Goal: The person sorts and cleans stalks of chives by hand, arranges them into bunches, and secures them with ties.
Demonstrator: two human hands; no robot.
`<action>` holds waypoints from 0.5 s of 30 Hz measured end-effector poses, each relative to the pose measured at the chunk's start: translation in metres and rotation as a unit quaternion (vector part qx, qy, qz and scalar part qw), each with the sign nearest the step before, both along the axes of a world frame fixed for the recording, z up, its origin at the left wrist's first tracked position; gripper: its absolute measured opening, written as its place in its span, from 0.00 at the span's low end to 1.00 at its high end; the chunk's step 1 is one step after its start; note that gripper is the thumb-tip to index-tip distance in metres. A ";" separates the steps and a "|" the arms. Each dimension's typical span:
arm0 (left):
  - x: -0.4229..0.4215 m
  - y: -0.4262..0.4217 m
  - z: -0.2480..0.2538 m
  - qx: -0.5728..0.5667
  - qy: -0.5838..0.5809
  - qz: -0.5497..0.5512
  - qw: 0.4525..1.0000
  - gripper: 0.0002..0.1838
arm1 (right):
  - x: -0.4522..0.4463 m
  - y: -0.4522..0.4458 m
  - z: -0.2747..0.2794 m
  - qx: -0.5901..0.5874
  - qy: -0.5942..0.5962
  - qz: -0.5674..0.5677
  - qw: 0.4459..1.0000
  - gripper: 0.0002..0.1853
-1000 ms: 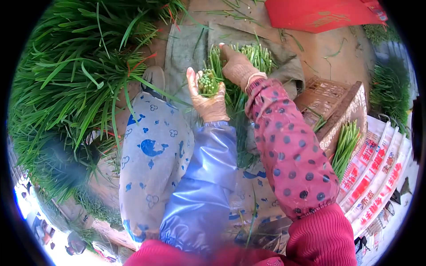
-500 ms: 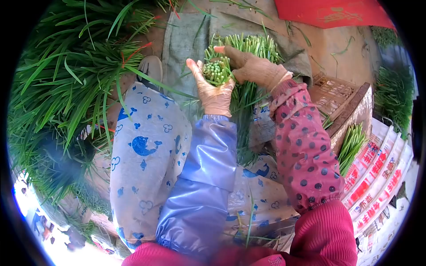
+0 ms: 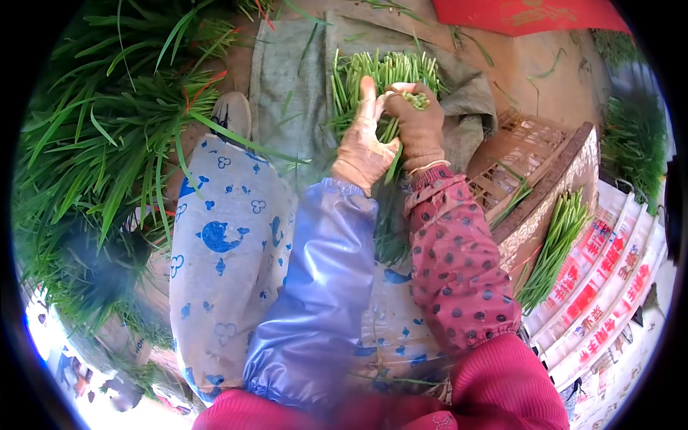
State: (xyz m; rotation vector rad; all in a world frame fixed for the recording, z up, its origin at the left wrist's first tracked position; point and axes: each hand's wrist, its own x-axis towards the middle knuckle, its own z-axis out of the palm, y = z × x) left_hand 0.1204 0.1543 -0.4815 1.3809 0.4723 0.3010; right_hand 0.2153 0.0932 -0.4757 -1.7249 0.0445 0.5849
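Note:
My right hand (image 3: 419, 129), in a brown knit glove, is closed round a small bunch of garlic chives (image 3: 416, 99), its pale cut ends showing above the fist. My left hand (image 3: 364, 147), in a thin see-through glove, is beside it with the fingers stretched upward and the thumb apart. Its fingertips meet the right hand near the bunch; part of that contact is hidden. Just beyond both hands lies a larger pile of chives (image 3: 390, 69), cut ends pointing away, on a grey-green woven cloth (image 3: 287, 79).
Long leafy greens (image 3: 107, 129) with red ties heap up at the left. A brown crate (image 3: 534, 154) stands at right, beside a tied chive bundle (image 3: 555, 251) and white printed sacking (image 3: 602, 287). Red board (image 3: 530, 16) lies at the far right. A shoe (image 3: 233, 115) is near the cloth.
The small bunch, cupped in my left hand before, is now in my right fist, slightly further right. My left hand has moved right and its fingers have straightened. The view has shifted slightly.

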 end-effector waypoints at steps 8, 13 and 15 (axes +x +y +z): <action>0.023 0.044 0.034 -0.172 -0.038 0.097 0.980 0.21 | 0.014 -0.016 -0.005 0.072 0.043 -0.038 0.996 0.09; 0.049 0.029 -0.041 -0.187 -0.015 -0.034 0.982 0.23 | 0.014 -0.020 -0.004 0.016 0.051 -0.073 0.996 0.13; 0.048 0.041 -0.080 -0.032 0.012 -0.120 0.992 0.25 | 0.015 -0.022 -0.013 -0.041 0.032 -0.096 0.994 0.15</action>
